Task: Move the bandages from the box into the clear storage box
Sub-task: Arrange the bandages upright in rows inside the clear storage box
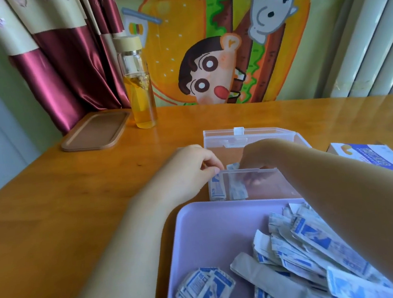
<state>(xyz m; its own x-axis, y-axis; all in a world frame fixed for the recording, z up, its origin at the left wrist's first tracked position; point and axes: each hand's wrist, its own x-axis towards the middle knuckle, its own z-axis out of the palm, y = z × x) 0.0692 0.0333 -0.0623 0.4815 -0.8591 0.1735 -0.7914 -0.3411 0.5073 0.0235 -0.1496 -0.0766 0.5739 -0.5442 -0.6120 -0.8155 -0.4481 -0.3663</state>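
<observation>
Clear box [275, 185], mid-frame, is pinched at its left rim by the left hand [192, 167]. Right hand [257, 155] is dipped inside, grip can't be told tbh. Bandages [229, 190] inside are best packed upright leftward; most are piled lower right.

A glass bottle [138, 87], part filled with amber liquid, is stood upright on the wooden counter [50, 200]. A brown oblong tray [95, 131] is laid flat just left of the bottle. A maroon and cream curtain [60, 66] is hung behind the bottle to its left, and a cartoon burger cloth [227, 36] behind it to its right. A lilac tray [211, 232] is set well in front of the bottle.
</observation>
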